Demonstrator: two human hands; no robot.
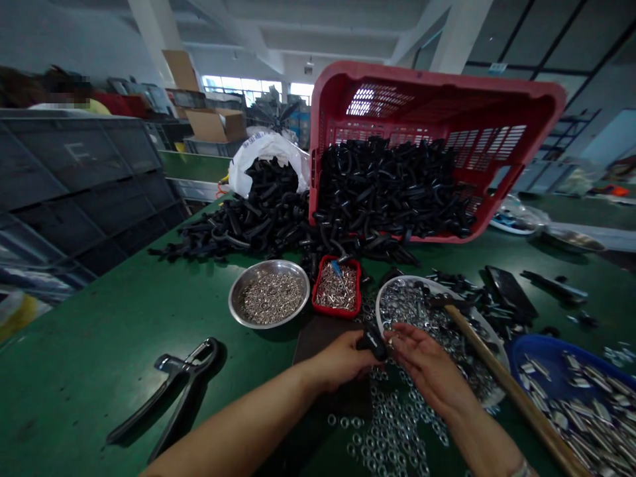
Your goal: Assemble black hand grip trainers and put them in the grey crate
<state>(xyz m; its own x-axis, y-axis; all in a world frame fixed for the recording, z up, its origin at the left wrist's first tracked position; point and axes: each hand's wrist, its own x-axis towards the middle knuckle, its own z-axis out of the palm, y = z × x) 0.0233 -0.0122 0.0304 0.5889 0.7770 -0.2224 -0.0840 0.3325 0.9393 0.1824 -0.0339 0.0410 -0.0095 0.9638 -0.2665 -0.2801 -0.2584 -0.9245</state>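
Observation:
My left hand [345, 361] is closed around a black plastic part [373, 343] above a dark plate [330, 391]. Close beside it, my right hand [430, 364] pinches a small shiny metal piece [391, 343] at the part's right end; its exact kind is too small to tell. Loose metal rings [392, 424] lie spread beneath my hands. Just beyond them are a red tray [314, 301] of small metal pins and a white dish [380, 305] of metal rings. A hammer [501, 374] rests across that dish.
A tipped red basket [437, 79] spills black parts [263, 218] over the green table [64, 371]. A steel bowl [237, 317] holds small metal pieces. A black-handled tool [186, 377] lies left; a blue tray [521, 348] stands right. Grey crates [74, 179] are stacked left; a person sits behind.

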